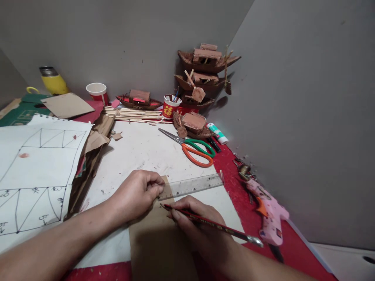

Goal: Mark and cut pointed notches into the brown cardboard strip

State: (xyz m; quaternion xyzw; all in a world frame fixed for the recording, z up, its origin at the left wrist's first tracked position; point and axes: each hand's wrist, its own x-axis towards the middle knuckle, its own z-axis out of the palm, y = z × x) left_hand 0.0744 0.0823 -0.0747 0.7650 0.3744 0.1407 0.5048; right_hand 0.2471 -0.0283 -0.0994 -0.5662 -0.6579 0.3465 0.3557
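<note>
Pins one clear ruler (193, 185) to one brown card (158, 248) with the left hand (136, 195), fingers pinched on it, and slants one red pencil (217, 225) in the right hand (197, 232), fingers clamped.

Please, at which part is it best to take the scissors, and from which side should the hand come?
Take the scissors by their orange and green loops, probably from the near right. They lie flat with blades shut, pointing away to the far left, and the loops face the right hand, with nothing on them.
</note>
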